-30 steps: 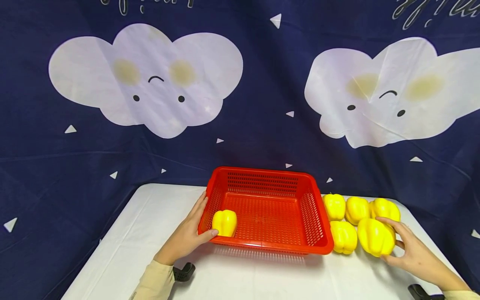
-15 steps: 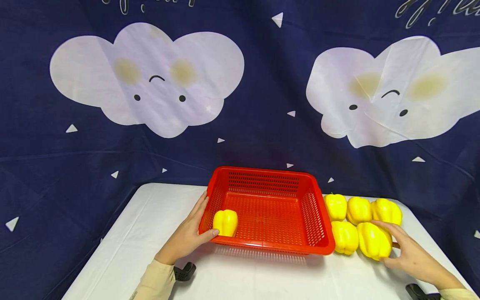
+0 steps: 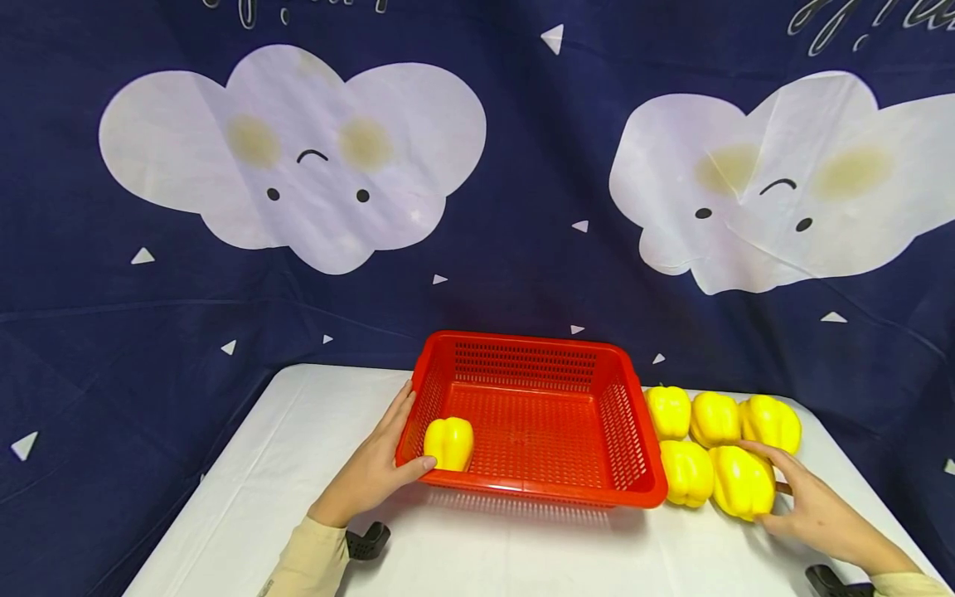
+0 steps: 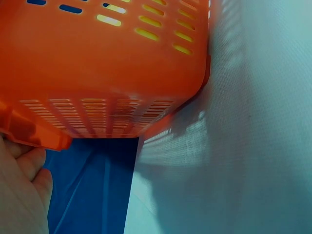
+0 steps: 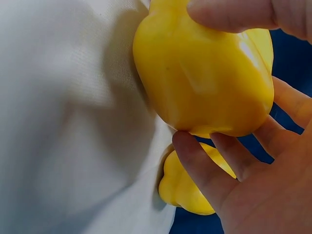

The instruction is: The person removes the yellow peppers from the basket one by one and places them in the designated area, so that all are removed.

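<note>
My left hand (image 3: pixel 373 471) holds the near-left corner of a red plastic basket (image 3: pixel 552 489), thumb over the rim and fingers along its outer left side. In the left wrist view, the fingers (image 4: pixel 33 163) sit beneath the basket's rim. One yellow bell pepper (image 3: pixel 449 444) is inside, at the near-left corner. To the basket's right, my right hand (image 3: pixel 816 514) grips another yellow bell pepper (image 3: pixel 742 482), thumb on the near side and fingers round the far side. In the right wrist view, this bell pepper (image 5: pixel 204 78) lies between thumb and fingers, close to the white cloth.
Three yellow bell peppers, one of them at the right end (image 3: pixel 772 423), form a back row right of the basket. Another bell pepper (image 3: pixel 686 473) stands between the basket and the held one. A white-covered table (image 3: pixel 522 555) meets a dark blue cloud-print curtain (image 3: pixel 537 274).
My right hand has moved a little left and down, bringing its bell pepper beside the front-row one. My left hand has stayed on the basket.
</note>
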The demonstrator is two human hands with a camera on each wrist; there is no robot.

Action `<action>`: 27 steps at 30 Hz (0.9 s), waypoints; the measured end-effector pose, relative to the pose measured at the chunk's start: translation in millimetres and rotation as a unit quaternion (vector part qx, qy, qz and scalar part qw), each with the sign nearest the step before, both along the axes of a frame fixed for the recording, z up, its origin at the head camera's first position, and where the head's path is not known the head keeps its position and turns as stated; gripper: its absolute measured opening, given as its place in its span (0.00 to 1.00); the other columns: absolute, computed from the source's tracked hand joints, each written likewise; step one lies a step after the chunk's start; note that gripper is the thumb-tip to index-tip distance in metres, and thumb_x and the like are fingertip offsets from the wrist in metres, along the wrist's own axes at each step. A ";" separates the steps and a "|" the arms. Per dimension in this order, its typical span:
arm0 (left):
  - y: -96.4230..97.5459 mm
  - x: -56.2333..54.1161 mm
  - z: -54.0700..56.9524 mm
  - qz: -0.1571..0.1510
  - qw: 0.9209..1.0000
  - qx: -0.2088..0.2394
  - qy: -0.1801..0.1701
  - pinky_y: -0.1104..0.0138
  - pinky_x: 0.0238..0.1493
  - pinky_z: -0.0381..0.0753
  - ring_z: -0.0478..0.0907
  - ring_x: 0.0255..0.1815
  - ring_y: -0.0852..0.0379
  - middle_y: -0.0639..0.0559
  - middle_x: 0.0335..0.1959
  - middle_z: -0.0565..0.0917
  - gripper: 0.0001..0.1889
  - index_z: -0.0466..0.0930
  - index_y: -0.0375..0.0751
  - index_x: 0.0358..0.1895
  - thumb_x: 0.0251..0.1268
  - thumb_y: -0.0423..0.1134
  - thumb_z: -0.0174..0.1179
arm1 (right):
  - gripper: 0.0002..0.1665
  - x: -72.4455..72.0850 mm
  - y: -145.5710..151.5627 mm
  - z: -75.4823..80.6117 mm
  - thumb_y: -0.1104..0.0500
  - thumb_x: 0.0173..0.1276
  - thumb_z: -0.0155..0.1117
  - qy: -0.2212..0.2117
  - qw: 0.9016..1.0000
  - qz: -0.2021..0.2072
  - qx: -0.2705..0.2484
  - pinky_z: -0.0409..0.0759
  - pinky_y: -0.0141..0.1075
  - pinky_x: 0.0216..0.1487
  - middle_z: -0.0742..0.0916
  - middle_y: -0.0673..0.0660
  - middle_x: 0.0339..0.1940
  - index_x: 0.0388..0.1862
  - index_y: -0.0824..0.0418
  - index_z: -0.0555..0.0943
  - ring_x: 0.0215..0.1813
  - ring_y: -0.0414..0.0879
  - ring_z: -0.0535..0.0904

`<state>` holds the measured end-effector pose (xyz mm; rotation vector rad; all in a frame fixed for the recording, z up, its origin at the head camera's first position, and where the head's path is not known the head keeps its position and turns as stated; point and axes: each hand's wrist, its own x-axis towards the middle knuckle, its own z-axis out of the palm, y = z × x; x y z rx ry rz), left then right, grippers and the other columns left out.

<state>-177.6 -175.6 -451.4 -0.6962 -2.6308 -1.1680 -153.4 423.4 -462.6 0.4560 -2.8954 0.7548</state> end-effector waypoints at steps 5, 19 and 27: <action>-0.1 0.3 -0.1 0.000 1.000 0.001 -0.001 0.42 0.72 0.60 0.51 0.80 0.46 0.54 0.84 0.43 0.50 0.47 0.39 0.81 0.65 0.54 0.66 | 0.57 -0.2 -0.8 -1.5 0.66 0.35 0.85 0.022 1.000 0.005 -0.003 0.82 0.30 0.41 0.76 0.57 0.60 0.69 0.63 0.69 0.52 0.17 0.61; 0.5 0.3 0.9 0.002 1.000 -0.001 -0.005 0.42 0.71 0.61 0.51 0.80 0.46 0.54 0.84 0.43 0.50 0.47 0.38 0.81 0.65 0.54 0.65 | 0.59 -1.5 -1.0 -2.7 0.66 0.36 0.85 0.010 1.000 0.004 -0.010 0.82 0.31 0.41 0.73 0.55 0.62 0.70 0.65 0.66 0.54 0.14 0.57; 0.2 0.0 1.0 0.001 1.000 -0.003 -0.004 0.42 0.72 0.60 0.51 0.80 0.46 0.53 0.84 0.43 0.50 0.47 0.38 0.81 0.65 0.55 0.65 | 0.59 -1.3 0.1 -3.9 0.65 0.36 0.86 0.025 0.999 0.015 -0.018 0.81 0.31 0.41 0.70 0.39 0.63 0.70 0.64 0.66 0.56 0.15 0.58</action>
